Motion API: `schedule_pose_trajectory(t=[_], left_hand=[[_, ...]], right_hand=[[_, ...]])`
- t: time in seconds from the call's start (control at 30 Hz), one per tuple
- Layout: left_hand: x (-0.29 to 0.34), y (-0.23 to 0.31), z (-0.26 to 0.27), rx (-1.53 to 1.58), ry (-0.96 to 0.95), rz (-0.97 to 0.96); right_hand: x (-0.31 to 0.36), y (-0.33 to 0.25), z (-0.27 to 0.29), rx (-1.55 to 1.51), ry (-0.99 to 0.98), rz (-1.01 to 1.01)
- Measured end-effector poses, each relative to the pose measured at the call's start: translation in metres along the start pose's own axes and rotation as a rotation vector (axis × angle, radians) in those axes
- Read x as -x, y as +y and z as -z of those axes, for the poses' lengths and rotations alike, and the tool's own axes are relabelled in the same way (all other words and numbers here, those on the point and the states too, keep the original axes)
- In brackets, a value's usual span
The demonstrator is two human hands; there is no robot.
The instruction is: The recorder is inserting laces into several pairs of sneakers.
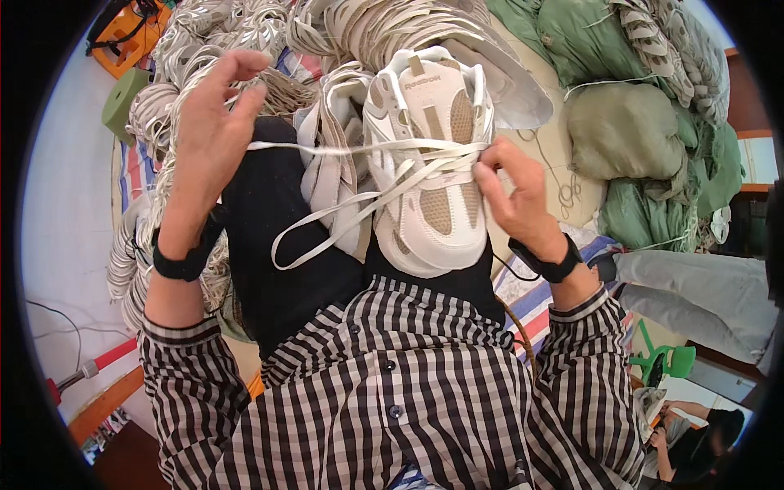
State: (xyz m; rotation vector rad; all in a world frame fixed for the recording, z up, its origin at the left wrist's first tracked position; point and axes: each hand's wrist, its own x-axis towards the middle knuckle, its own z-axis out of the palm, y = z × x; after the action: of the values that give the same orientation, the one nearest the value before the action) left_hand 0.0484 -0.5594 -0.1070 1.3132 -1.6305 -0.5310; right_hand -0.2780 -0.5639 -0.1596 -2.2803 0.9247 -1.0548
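A white and beige sneaker upper (pixel 437 224) rests on my lap, its toe toward me and its tongue pointing away. White shoelace (pixel 408 175) crosses its front, and a loose loop hangs off to the left. At the upper's right edge, my right hand (pixel 516 189) pinches the lace with thumb and fingers. Raised to the left, my left hand (pixel 214 122) has curled fingers; a taut stretch of lace runs from the upper to it and passes behind its palm. Against the upper's left side leans another pale upper (pixel 336 135).
Bundles of pale uppers (pixel 384 33) are heaped ahead and left. Green sacks (pixel 625 126) stand at the far right. A green roll (pixel 125 104) is at the far left. Another person's grey-trousered leg (pixel 694 282) extends in from the right, above a green stool (pixel 670 359).
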Motion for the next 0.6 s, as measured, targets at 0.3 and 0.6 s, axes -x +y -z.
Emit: schedule_pose_trajectory(t=[0.3, 0.6], left_hand=[[0.050, 0.058, -0.078, -0.206, -0.260, -0.249], [0.037, 0.054, -0.089, -0.266, -0.238, -0.230]], right_hand=[[-0.033, -0.028, 0.012, 0.160, 0.057, 0.069], [-0.033, -0.031, 0.011, 0.085, -0.057, -0.042]])
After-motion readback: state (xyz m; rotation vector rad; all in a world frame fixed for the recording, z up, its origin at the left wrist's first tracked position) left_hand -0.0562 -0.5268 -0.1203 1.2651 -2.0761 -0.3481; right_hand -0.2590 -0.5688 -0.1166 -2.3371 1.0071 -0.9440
